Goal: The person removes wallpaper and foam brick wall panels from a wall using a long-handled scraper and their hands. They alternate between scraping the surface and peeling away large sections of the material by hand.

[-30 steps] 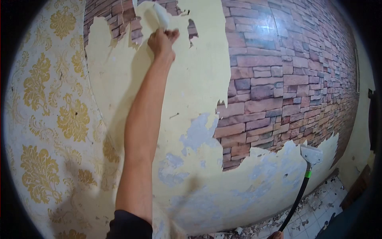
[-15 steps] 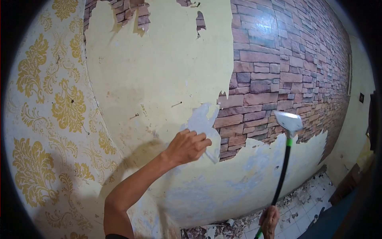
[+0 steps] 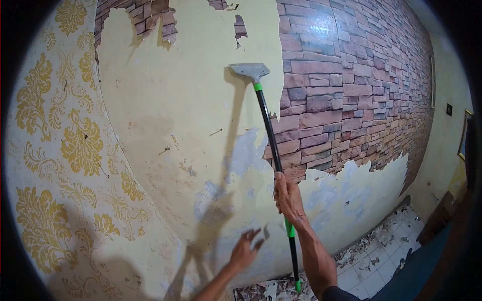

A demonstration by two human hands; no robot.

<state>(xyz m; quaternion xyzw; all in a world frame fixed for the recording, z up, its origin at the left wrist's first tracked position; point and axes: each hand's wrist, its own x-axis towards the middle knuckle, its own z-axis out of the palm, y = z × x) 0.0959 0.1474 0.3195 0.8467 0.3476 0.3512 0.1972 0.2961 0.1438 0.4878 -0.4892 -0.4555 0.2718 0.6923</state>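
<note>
My right hand (image 3: pixel 288 196) is wrapped round the black and green pole of a long-handled scraper (image 3: pixel 271 131). The wide metal scraper head (image 3: pixel 251 71) is up against or close to the bare cream wall, left of the torn edge of the brick-pattern wallpaper (image 3: pixel 331 103). Lower down, my left hand (image 3: pixel 244 251) has its fingers apart in front of the wall. A small torn scrap (image 3: pixel 266 232) appears just beyond its fingertips, seemingly loose in the air. Grey patches (image 3: pixel 246 150) mark the wall near the pole.
Yellow-and-white damask wallpaper (image 3: pixel 37 150) covers the wall on the left. Two nails (image 3: pixel 217 132) stick out of the cream wall. Torn paper scraps (image 3: pixel 346 258) litter the tiled floor (image 3: pixel 369 281). A small dark frame (image 3: pixel 449 109) hangs on the far right wall.
The scraper has swung up and left across the wall. My left hand has dropped from the wallpaper edge and opened; the strip it pinched there is off the wall.
</note>
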